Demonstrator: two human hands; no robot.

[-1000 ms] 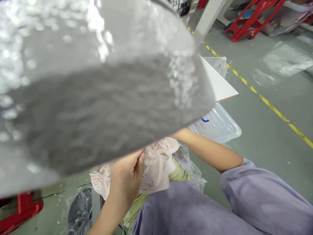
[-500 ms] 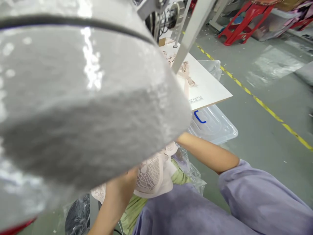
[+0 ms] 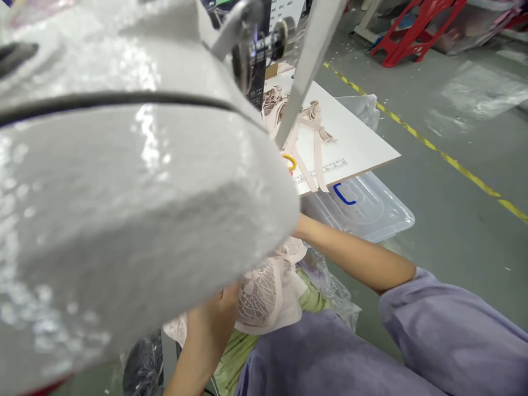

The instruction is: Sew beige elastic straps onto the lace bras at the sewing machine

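Note:
A pale pink lace bra (image 3: 259, 297) lies over my lap, its moulded cup facing up and a second lace part further back. The big glossy light-grey head of a sewing machine (image 3: 144, 220) blocks much of the view. My left hand (image 3: 220, 311) is at the near side of the bra, against the lace; its fingers are hidden under the machine head. From the right my forearm reaches in, and only the wrist end of my right hand (image 3: 302, 226) shows beside the far part of the bra. What either hand grips cannot be seen.
A white tabletop (image 3: 355, 140) holds pale pink straps (image 3: 315, 121), a printed ruler scale and a yellow ring-shaped handle (image 3: 290, 161). Under it sits a clear plastic box (image 3: 371, 209) with a blue handle. Green cloth (image 3: 235, 352) lies beneath the bra. A red stool (image 3: 421, 30) stands behind.
The camera view has shifted, so the machine head sits lower and further left and more of the tabletop shows. Both hands stay close to the bra in much the same places.

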